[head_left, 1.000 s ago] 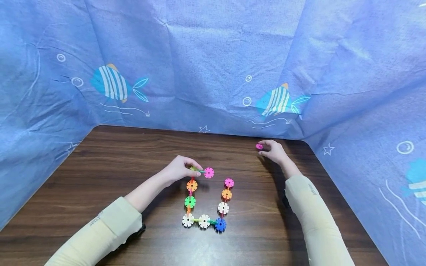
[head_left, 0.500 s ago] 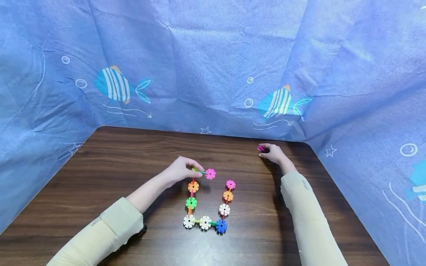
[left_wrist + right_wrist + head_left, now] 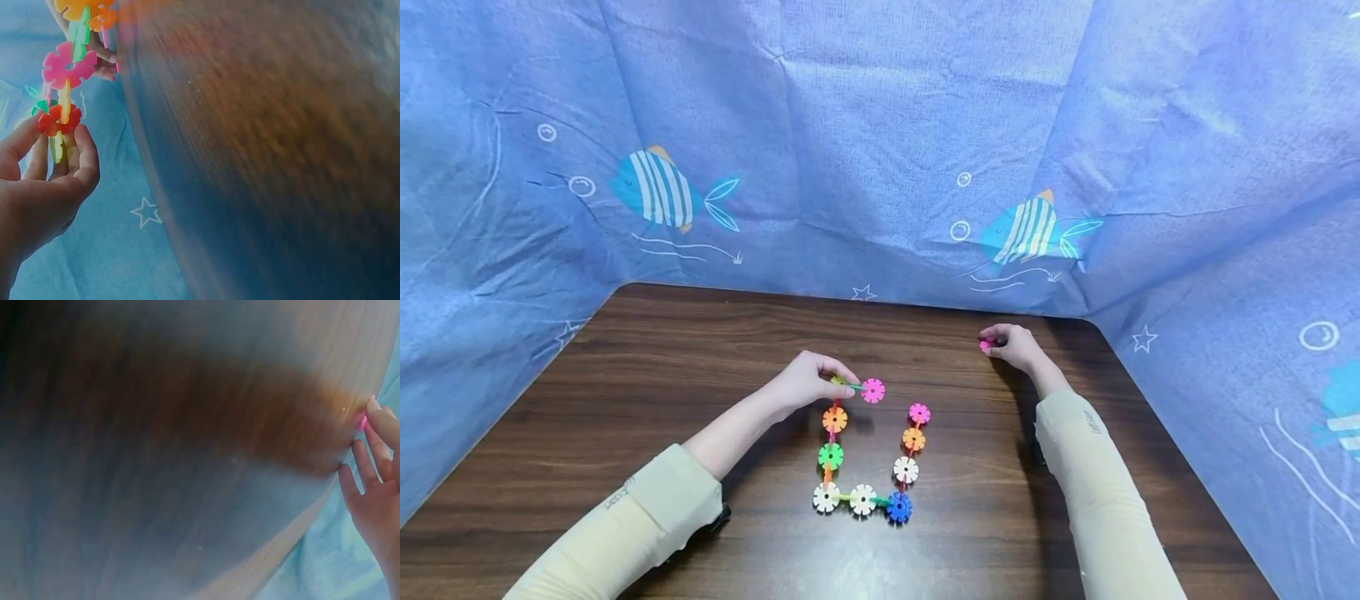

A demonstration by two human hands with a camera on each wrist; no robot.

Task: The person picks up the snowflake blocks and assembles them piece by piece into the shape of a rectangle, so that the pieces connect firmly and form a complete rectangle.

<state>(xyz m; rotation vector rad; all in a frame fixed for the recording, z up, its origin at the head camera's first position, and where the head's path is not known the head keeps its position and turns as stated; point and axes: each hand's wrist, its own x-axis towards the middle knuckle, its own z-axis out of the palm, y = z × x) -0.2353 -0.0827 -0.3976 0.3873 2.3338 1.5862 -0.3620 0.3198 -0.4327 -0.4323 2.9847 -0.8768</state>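
Observation:
Toothed plastic snowflake discs slotted together form a U-shaped chain on the table, with a blue disc (image 3: pixel 899 507) and two white ones along its near side. At its far left end my left hand (image 3: pixel 805 382) pinches the chain between thumb and fingers, around a red disc (image 3: pixel 59 120) in the left wrist view. A pink disc (image 3: pixel 872 390) sticks out to the right of these fingertips, joined by a green disc seen edge-on. Near the table's back right, my right hand (image 3: pixel 1017 346) holds a loose pink disc (image 3: pixel 985 345) between thumb and fingers.
The brown wood-grain table (image 3: pixel 700 333) has a blue fabric curtain (image 3: pixel 880 150) with fish prints behind and beside it. The chain's right arm ends in another pink disc (image 3: pixel 920 413), short of the left hand's end.
In the right hand the loose pink disc has turned and shifted slightly nearer the thumb. My left hand and the chain stay practically in place.

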